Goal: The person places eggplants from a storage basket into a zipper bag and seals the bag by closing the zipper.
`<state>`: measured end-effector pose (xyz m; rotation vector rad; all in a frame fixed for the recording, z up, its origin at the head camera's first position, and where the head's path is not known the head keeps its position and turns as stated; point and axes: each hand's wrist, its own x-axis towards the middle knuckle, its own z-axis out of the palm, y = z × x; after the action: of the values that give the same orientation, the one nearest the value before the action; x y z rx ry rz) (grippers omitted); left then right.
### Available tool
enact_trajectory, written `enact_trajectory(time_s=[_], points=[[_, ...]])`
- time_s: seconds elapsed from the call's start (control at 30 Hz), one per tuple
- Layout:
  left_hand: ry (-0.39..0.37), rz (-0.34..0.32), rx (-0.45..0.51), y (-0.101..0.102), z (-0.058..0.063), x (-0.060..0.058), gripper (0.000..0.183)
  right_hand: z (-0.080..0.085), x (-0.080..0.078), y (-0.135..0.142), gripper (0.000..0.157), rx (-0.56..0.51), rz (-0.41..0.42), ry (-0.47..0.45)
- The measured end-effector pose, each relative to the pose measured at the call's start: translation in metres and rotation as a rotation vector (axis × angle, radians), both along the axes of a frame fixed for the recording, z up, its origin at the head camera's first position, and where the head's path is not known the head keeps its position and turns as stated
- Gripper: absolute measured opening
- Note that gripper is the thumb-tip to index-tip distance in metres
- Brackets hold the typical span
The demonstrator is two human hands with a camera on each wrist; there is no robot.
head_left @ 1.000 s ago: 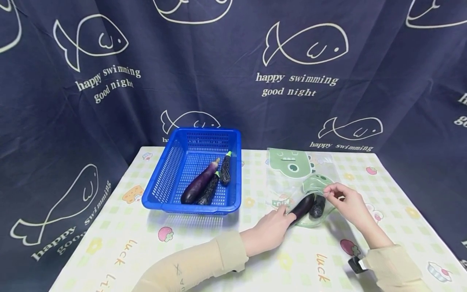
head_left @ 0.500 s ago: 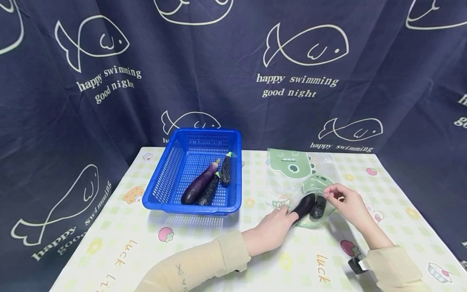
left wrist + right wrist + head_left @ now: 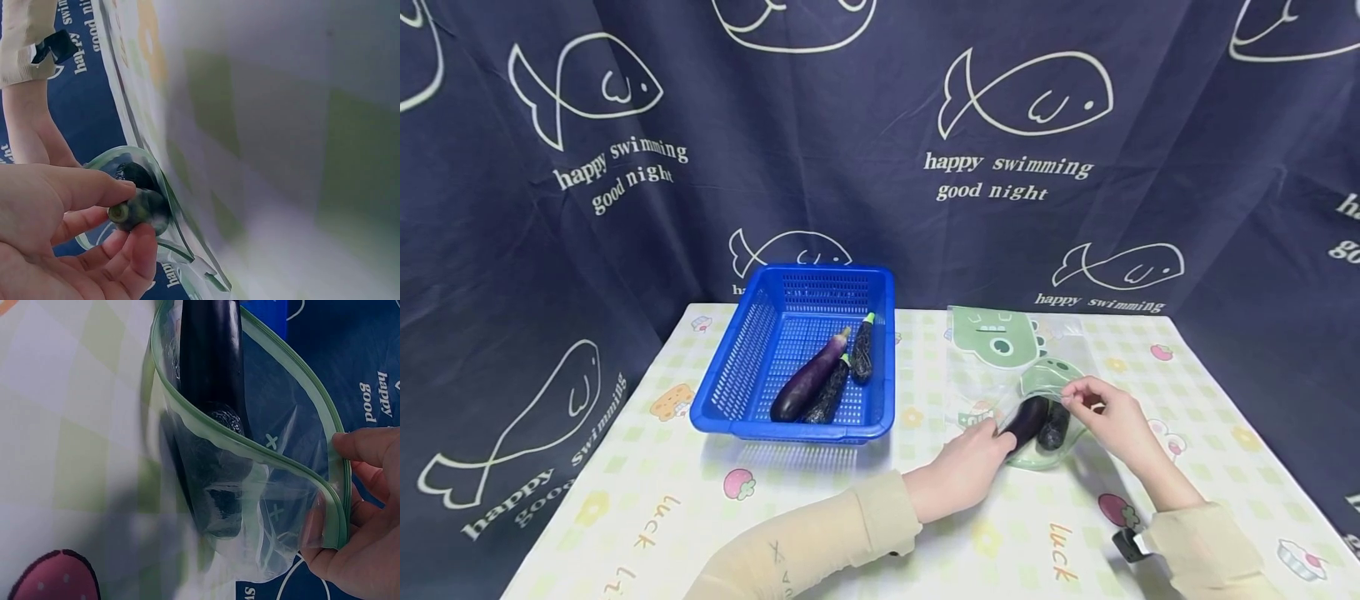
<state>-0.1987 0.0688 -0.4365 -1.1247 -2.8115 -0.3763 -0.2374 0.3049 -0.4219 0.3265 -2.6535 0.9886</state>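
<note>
My left hand (image 3: 966,471) pinches the stem end of a smooth dark eggplant (image 3: 1028,419) between thumb and fingertips. Much of this eggplant lies inside a clear zip bag (image 3: 275,456) with a green rim and green dinosaur print. Beside it in the bag is a second eggplant (image 3: 1054,427), dark and wrapped in wrinkled, net-like covering. My right hand (image 3: 1112,421) pinches the bag's rim at its right side, and the mouth gapes toward me. In the left wrist view, the greenish cut stem (image 3: 119,214) shows between my thumb and fingers.
A blue slotted basket (image 3: 718,408) stands left of the bag. It holds a large purple eggplant (image 3: 808,379) and two smaller net-wrapped ones, with green ends, beside it. A patterned cloth (image 3: 760,550) covers the table, and a dark fish-print curtain (image 3: 850,150) hangs behind.
My left hand has moved slightly right toward the bag, and the smooth eggplant sits a little deeper in it. My right hand has kept its hold on the rim.
</note>
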Motion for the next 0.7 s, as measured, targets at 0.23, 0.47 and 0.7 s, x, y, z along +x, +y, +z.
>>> enact_trajectory(time_s=[0.23, 0.47, 0.7], points=[[0.036, 0.007, -0.006, 0.004, -0.001, -0.005, 0.017, 0.003, 0.001, -0.001, 0.005, 0.004, 0.002, -0.002], [0.055, 0.011, -0.021, 0.009, 0.000, -0.007, 0.016, 0.005, 0.001, 0.000, 0.005, 0.002, 0.014, 0.007], [0.082, 0.026, -0.051, 0.016, 0.001, -0.008, 0.015, 0.006, 0.001, -0.002, 0.005, -0.008, 0.012, 0.014]])
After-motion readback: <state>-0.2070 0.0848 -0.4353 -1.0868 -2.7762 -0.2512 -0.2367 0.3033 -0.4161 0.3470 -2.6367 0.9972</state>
